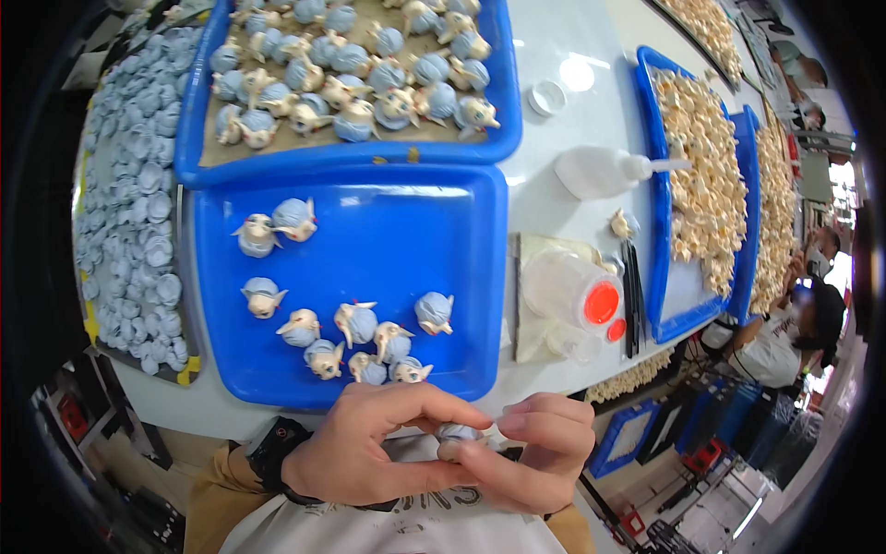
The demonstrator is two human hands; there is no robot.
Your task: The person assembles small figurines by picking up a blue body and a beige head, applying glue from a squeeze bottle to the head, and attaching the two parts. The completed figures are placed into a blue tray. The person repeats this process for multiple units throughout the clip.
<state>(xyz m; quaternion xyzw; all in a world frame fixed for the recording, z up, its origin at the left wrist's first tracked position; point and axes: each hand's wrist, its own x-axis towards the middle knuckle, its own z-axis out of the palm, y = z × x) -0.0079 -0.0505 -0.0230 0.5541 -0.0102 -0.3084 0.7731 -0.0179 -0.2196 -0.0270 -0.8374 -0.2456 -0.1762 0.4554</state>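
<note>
In front of my body, both hands are on a small doll head with blue-grey hair point(456, 431). My left hand point(369, 445) grips it from the left between thumb and forefinger. From the right, the fingers of my right hand point(544, 448) press on it and partly hide it. Just beyond lies a blue tray point(378, 240), where several cream doll heads with pointed ears and blue-grey hair point(356, 322) are scattered, mostly in its near half.
Behind it, another blue tray point(351, 164) holds many finished-looking heads. Blue-grey hair pieces point(138, 212) pile up at left. To the right are a white squeeze bottle point(600, 173), a clear jar point(558, 284), dark slim tools point(632, 300) and a tray of cream parts point(697, 157). Co-workers sit far right.
</note>
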